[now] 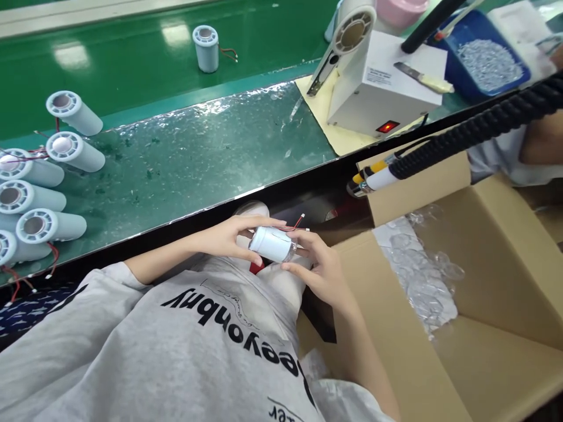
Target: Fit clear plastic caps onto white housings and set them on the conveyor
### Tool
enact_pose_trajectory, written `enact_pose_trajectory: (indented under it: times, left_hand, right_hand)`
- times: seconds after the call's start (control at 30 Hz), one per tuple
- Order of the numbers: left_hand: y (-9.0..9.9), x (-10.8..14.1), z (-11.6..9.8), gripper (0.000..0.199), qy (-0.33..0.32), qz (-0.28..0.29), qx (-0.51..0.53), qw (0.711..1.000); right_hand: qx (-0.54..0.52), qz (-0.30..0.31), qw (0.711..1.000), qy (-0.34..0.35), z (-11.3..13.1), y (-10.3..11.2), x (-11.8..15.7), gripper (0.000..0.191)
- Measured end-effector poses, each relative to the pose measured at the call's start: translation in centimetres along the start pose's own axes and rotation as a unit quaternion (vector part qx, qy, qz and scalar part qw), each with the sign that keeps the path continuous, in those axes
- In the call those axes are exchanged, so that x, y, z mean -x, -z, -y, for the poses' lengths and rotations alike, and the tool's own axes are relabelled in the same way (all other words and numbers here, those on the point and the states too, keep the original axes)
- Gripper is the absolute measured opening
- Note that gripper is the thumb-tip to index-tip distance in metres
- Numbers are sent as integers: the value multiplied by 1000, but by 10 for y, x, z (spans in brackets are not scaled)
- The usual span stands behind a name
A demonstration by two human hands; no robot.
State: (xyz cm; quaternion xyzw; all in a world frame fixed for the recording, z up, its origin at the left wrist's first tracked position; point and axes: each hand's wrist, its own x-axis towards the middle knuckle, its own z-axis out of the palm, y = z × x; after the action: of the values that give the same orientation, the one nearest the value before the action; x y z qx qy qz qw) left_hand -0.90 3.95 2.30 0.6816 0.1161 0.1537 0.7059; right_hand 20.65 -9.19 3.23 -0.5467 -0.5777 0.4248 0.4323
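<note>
Over my lap I hold a light-blue cylindrical housing (271, 244), lying on its side with thin red and dark wires showing at its upper edge. My left hand (233, 237) grips its left end between thumb and fingers. At the other end, the fingers and thumb of my right hand (319, 264) close around a clear, shiny part (292, 251), whose kind I cannot make out. Several similar housings (55, 225) with wires lie on their sides at the left of the bench. Another housing (206, 50) stands upright on the green belt (132, 64).
A white box (373, 82) with a lit red switch stands on the bench (211, 146), a taped blade (422, 77) on top and a box cutter (323, 73) beside it. A blue tray (457, 76) holds clear bits. The coiled black cable (475, 126) crosses above an open cardboard box (497, 346).
</note>
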Motion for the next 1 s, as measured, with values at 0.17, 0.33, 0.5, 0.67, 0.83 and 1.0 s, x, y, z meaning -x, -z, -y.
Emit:
enact_pose_trajectory:
  times: [0.17,0.33,0.5,0.67,0.83,1.0]
  left_hand:
    - [-5,-4,-5,73,-26,10,-48,998]
    - [-13,-4,-7,72,-30,-5,-74,997]
    - [-24,0,-8,73,-34,-27,-77,996]
    - [-32,4,-8,72,-34,-44,-94,994]
    - [-33,7,-9,72,-24,-45,-100,994]
    - [-33,7,-9,73,-39,-34,-110,993]
  right_hand:
    - [-81,0,995,-57,6,8,5,42]
    - [-122,13,987,-105,5,15,6,46]
    - [-192,29,974,-117,1,18,4,41]
    - [-242,39,956,-162,-5,15,4,41]
    - [-259,39,938,-226,-3,9,3,58]
    - [-294,68,915,-267,1,2,4,65]
